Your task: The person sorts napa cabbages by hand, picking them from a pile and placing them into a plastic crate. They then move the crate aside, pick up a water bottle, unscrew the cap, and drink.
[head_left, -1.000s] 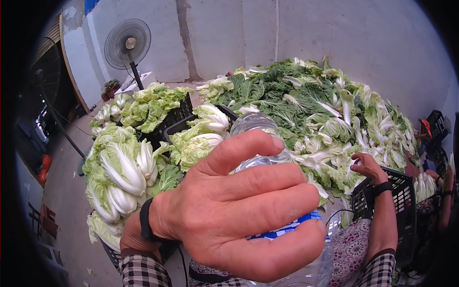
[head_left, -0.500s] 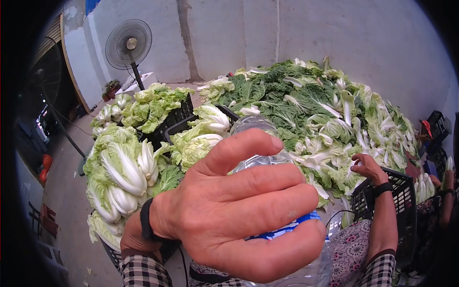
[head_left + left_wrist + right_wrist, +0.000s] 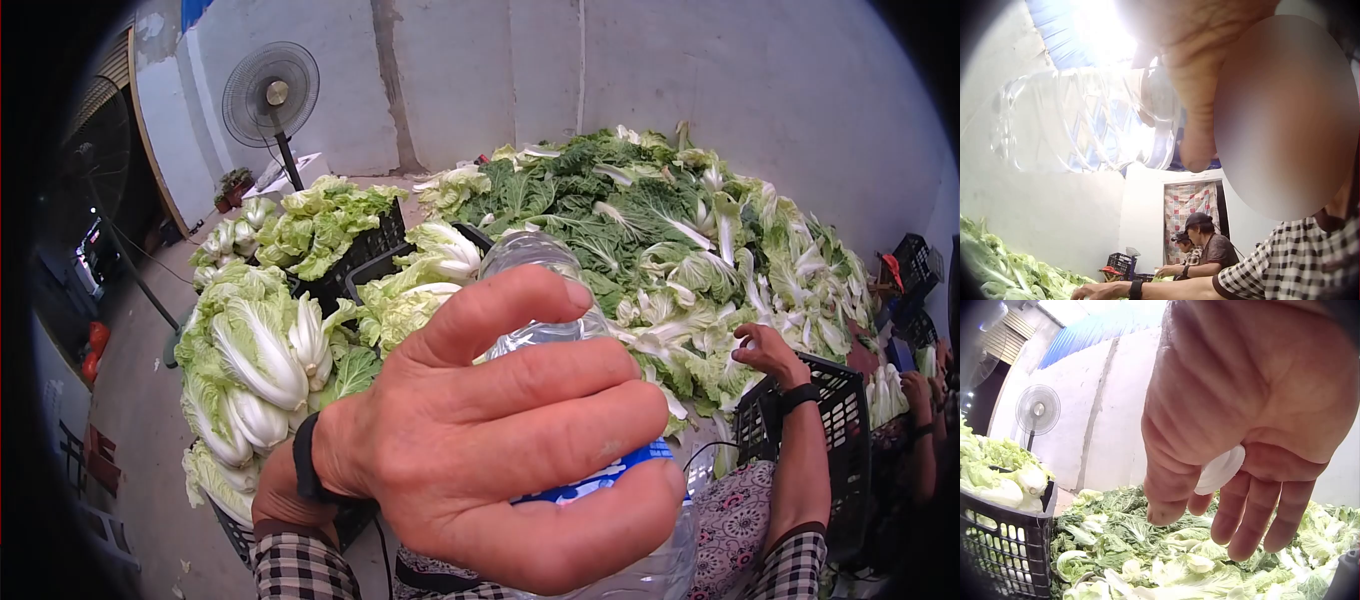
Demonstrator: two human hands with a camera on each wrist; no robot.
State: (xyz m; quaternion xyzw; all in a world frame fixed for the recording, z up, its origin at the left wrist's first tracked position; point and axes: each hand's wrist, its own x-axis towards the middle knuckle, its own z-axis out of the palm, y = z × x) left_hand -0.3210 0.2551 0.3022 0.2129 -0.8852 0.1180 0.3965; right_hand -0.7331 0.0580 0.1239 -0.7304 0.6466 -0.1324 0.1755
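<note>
In the head view my left hand [image 3: 490, 430] is raised close in front of the camera, its fingers curled round a clear plastic water bottle [image 3: 535, 260] with a blue label [image 3: 610, 475]. The left wrist view shows the bottle [image 3: 1085, 122] lying nearly level beside a blurred face, its mouth end hidden by the hand. My right hand [image 3: 768, 355] is held low over the right side, near a black crate [image 3: 840, 400]. A white bottle cap [image 3: 1221, 470] is tucked between its thumb and fingers in the right wrist view.
A large heap of cabbage leaves [image 3: 640, 220] spreads before the wall. Trimmed Chinese cabbages [image 3: 260, 350] fill crates at the left, with a standing fan [image 3: 272, 95] behind. Other people [image 3: 1207, 240] sit to the right, one hand [image 3: 915, 390] near pale cabbages.
My two hands, the bottle and the cap hold almost still. At the right edge, another person's hands have shifted. The head view has drifted very slightly.
</note>
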